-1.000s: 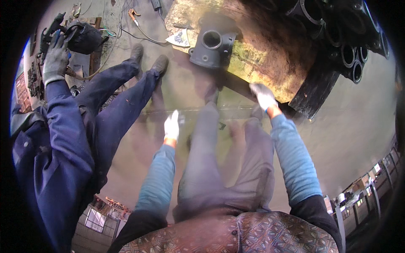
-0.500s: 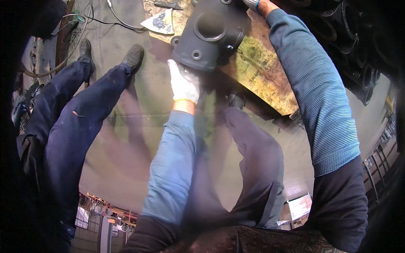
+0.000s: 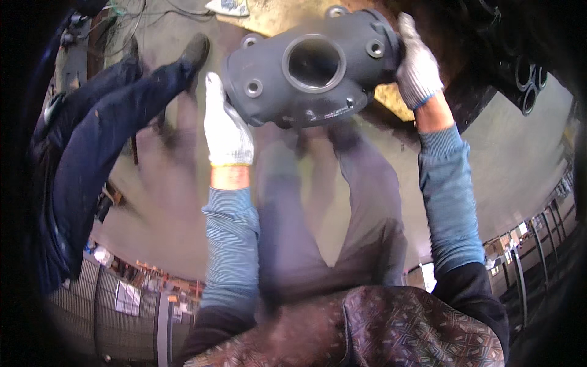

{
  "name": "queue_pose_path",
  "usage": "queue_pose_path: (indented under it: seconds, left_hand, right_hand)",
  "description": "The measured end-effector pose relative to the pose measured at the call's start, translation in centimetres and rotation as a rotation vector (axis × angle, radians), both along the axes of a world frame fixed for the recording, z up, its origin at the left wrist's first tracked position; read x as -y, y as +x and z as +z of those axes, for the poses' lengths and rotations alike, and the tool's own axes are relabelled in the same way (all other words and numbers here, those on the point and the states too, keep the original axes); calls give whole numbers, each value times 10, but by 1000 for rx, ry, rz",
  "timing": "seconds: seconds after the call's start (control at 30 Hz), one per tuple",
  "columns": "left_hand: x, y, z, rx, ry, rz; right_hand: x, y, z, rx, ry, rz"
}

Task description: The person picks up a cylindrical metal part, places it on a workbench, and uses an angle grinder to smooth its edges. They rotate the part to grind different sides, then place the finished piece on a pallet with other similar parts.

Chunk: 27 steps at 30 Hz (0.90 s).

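Observation:
Between my two gloved hands is a dark grey cast pipe fitting (image 3: 269, 61) with a large round opening on its upper face and several small bolt lugs around it. My left hand (image 3: 227, 125), in a white knit glove, is pressed against its left end, thumb up along the side. At the right end my right hand (image 3: 418, 64) grips the rim, its fingers partly hidden behind the metal. The fitting lies sideways in front of me, lifted over the floor and the near edge of the stained yellowish board (image 3: 394, 103).
Another person's legs (image 3: 116, 140) in dark blue trousers stand close on the left. More dark pipe castings (image 3: 529, 85) are stacked at the far right. A pale wedge-shaped piece (image 3: 227, 7) and cables (image 3: 137, 21) lie at the far left.
The fitting has turned from slanting away to lying crosswise and has come off the board toward me. My right hand has come nearer; my left has shifted left along with its end.

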<state>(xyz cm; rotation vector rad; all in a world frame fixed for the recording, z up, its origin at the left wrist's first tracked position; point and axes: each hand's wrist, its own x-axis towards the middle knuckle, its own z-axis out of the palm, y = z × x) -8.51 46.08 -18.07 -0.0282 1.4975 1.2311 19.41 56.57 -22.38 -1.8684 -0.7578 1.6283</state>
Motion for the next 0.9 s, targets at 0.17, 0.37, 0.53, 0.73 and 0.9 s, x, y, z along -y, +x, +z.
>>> queue_pose_path:
  seconds: [0.17,0.37,0.53,0.73,0.9]
  left_hand:
    - [11,-2,112,85,-101,-157]
    - [19,5,214,117,-159,-288]
    - [25,22,270,168,-124,-359]
    - [35,54,299,163,-24,-388]
    - [44,69,302,227,10,-458]
  right_hand:
    - [81,24,142,150,-10,-26]
    - [131,36,271,-288,-156,-494]
    - [154,50,338,-331,-108,-533]
    - [181,91,386,-247,-52,-484]
    - [203,103,398,-345,-135,-674]
